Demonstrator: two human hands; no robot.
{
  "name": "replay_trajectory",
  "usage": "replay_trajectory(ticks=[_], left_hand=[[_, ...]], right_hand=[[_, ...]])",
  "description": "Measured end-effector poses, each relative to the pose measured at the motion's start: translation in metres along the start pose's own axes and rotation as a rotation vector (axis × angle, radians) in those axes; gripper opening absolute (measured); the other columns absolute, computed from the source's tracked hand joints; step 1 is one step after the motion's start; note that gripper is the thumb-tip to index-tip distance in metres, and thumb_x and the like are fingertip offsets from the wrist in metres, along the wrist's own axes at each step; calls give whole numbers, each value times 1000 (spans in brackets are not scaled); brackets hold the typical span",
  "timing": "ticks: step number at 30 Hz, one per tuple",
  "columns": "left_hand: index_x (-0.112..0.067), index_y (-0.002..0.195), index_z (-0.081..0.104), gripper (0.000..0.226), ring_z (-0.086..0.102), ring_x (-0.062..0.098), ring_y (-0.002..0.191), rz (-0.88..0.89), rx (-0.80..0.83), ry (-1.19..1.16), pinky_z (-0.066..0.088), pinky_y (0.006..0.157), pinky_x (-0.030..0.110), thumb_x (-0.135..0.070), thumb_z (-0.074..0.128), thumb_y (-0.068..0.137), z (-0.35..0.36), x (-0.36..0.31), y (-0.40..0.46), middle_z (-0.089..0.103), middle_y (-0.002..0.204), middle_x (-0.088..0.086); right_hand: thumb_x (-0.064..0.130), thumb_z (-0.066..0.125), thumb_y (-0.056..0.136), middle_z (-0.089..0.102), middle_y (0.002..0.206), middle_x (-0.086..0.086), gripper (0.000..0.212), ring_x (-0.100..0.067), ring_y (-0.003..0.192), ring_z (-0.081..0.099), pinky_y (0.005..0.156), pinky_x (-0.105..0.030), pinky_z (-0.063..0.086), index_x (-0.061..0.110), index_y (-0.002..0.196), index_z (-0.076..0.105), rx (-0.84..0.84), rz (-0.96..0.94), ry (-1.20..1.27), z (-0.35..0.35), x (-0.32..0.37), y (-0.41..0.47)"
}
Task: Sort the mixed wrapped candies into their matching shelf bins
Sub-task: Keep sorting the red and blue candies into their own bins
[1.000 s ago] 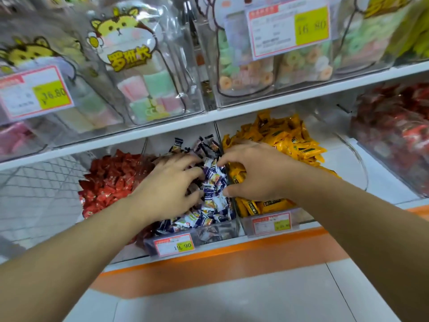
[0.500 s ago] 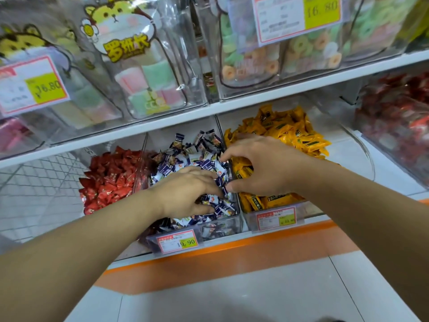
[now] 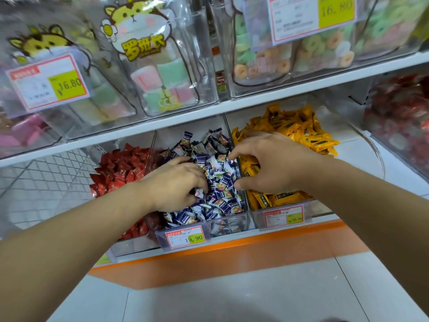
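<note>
we see red-wrapped candies in a clear bin, navy-and-white wrapped candies in the middle one, yellow wrappers with dark bands to their right, white-and-yellow price tags edged red, and an orange shelf base.

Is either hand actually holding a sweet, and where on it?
The left hand pinches one blue-and-white candy by its end. The right hand hovers curled, holding nothing visible.

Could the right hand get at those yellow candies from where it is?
Probably yes: the right hand hovers over the open-topped yellow candies, with nothing lying between them.
</note>
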State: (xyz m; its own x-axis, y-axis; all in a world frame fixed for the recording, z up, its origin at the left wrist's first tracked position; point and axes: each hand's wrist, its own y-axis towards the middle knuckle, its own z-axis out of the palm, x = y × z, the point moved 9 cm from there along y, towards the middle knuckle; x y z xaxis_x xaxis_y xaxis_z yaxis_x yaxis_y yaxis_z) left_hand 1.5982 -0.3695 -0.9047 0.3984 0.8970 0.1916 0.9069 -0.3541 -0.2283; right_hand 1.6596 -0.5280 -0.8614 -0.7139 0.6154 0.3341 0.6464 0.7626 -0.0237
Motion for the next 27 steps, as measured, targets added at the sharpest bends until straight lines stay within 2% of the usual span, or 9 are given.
replay_trajectory(ticks=[3, 6, 10, 15, 21, 27], left_hand=[[-41, 127, 65, 45, 33, 4, 142, -22, -49, 15, 5, 125, 42, -31, 62, 84, -5, -8, 2, 57, 136, -24], [-42, 131, 62, 46, 30, 4, 142, 55, -153, -124, 9, 123, 43, -36, 61, 86, -11, -33, 10, 56, 138, -27], [-46, 137, 58, 43, 17, 2, 148, 80, 20, -323, 11, 123, 48, -55, 60, 95, 12, -48, 26, 46, 149, -27], [-55, 141, 49, 48, 7, 9, 151, 151, 126, -182, 14, 121, 46, -56, 62, 94, 22, -38, 27, 36, 153, -33], [-52, 135, 59, 39, 6, 7, 152, 168, 132, -79, 13, 124, 38, -62, 52, 97, 22, -26, 18, 36, 153, -33], [-48, 130, 64, 37, 8, 3, 152, 150, 150, -65, 14, 125, 38, -59, 53, 97, 22, -15, 10, 39, 151, -31]], right_hand=[[81, 64, 73, 47, 151, 14, 71, -24, 147, 33, 117, -53, 34, 57, 136, 46, 3, 10, 0, 1, -1, 1], [83, 61, 69, 49, 148, 15, 73, -24, 144, 36, 116, -53, 36, 58, 136, 45, 2, 23, 2, 2, -2, 3], [74, 66, 81, 46, 152, 17, 66, -17, 149, 30, 123, -46, 25, 51, 140, 47, -9, -3, -35, -2, 4, 1], [75, 64, 82, 41, 157, 20, 67, -12, 154, 19, 124, -45, 16, 51, 142, 46, -11, -30, -36, -4, 4, -2], [78, 62, 81, 43, 156, 19, 66, -14, 153, 22, 124, -47, 19, 54, 139, 45, -2, -11, -37, -4, 4, -4], [79, 62, 81, 40, 159, 19, 68, -15, 156, 17, 127, -48, 14, 54, 142, 44, 2, 15, -76, -8, 7, -7]])
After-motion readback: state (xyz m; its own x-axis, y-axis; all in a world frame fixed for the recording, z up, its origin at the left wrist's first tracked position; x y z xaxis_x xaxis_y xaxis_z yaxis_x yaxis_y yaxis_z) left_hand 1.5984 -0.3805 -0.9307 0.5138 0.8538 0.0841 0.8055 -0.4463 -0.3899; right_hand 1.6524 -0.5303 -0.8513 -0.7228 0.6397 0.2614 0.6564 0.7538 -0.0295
